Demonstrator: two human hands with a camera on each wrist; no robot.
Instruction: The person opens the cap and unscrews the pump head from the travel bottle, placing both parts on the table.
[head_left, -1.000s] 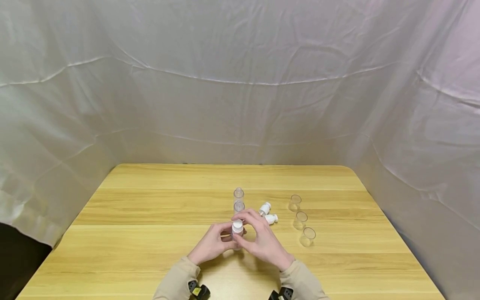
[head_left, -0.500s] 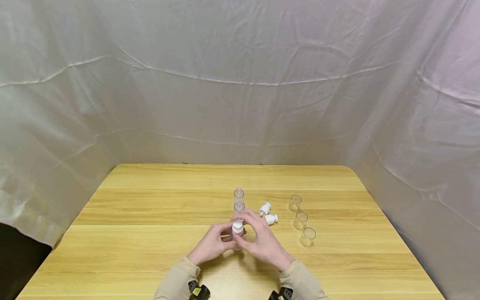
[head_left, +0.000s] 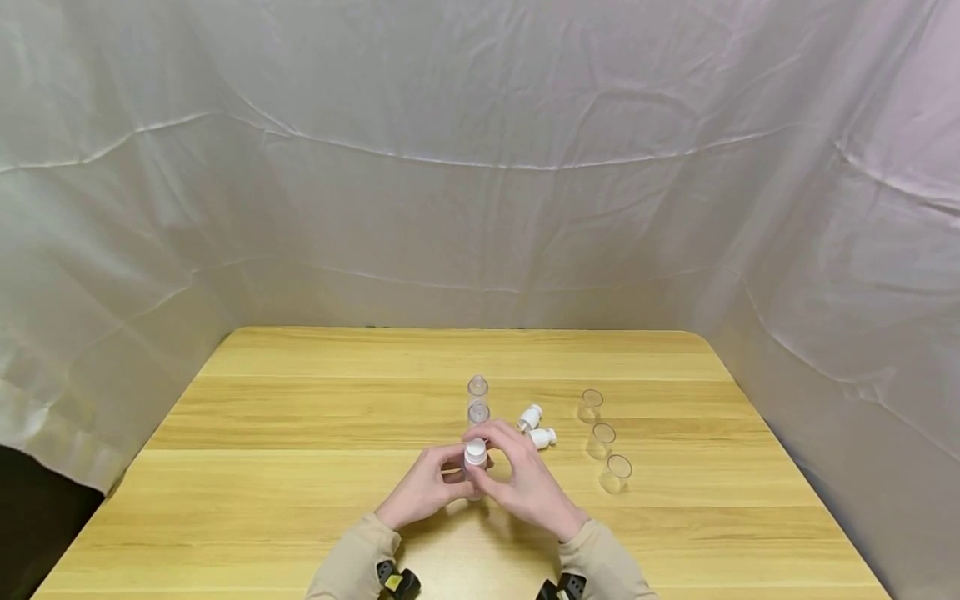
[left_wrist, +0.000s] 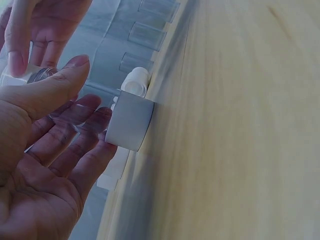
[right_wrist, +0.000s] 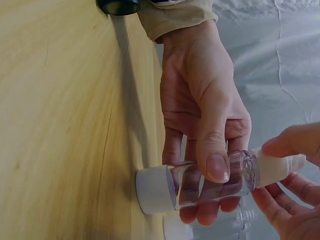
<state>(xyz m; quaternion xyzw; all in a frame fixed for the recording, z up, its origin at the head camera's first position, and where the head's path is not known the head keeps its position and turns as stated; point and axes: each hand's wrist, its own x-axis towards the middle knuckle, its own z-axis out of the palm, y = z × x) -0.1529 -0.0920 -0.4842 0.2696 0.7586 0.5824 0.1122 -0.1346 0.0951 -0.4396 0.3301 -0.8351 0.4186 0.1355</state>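
Upright at the table's front middle stands a clear bottle [right_wrist: 215, 187] with a white base [right_wrist: 156, 190]. My left hand [head_left: 426, 487] grips its clear body, thumb on one side and fingers on the other. My right hand [head_left: 521, 477] pinches the white pump top [head_left: 476, 452] over the bottle's neck, between thumb and fingers. In the right wrist view, the pump top meets the threaded neck [right_wrist: 248, 171]. The bottle's white base is right at the tabletop in both wrist views.
Two more clear bottles [head_left: 477, 388] stand in line behind the hands. Two loose white pump tops [head_left: 529, 417] lie just beyond my right hand. Farther right, three clear cups or caps [head_left: 617, 472] form a slanting row on the wooden table [head_left: 300, 417]. Pale curtains [head_left: 480, 208] surround it.
The white pump top looks slightly turned between my right fingers. Both hands and the bottle stay in the same place.
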